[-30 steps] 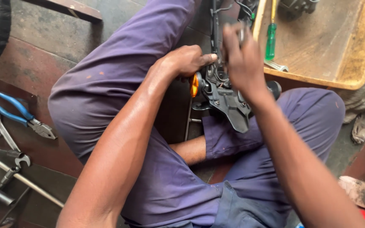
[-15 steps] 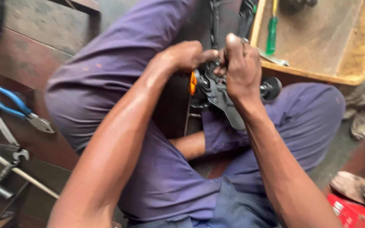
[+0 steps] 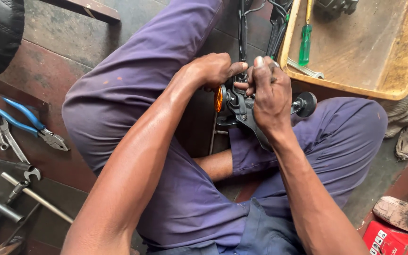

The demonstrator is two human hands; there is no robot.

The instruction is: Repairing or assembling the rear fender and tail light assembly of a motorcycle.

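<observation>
1. The person sat cross-legged on the floor [image 3: 67, 52] in purple trousers [image 3: 166, 56], both knees spread either side of a black metal part [image 3: 242, 106].
2. A yellow tray [image 3: 402, 52] lay beyond the part, just past the right knee, with a green screwdriver [image 3: 304, 45] inside it and a spanner [image 3: 305, 70] on its near edge.
3. The part sat between the thighs, upright, with an orange reflector [image 3: 218, 98] on its left side and a round black knob [image 3: 306, 103] on its right.
4. The left hand [image 3: 211, 71] was curled closed over the part's upper left, thumb pointing toward the right hand.
5. The right hand [image 3: 271, 94] was wrapped tight round the part's middle, fingers closed on it.
6. Blue pliers [image 3: 24, 123] lay well left of the part, past the left thigh, among 2 or more spanners [image 3: 5, 134].
7. A red box [image 3: 395, 241] sat near the right knee, well away from the part.
</observation>
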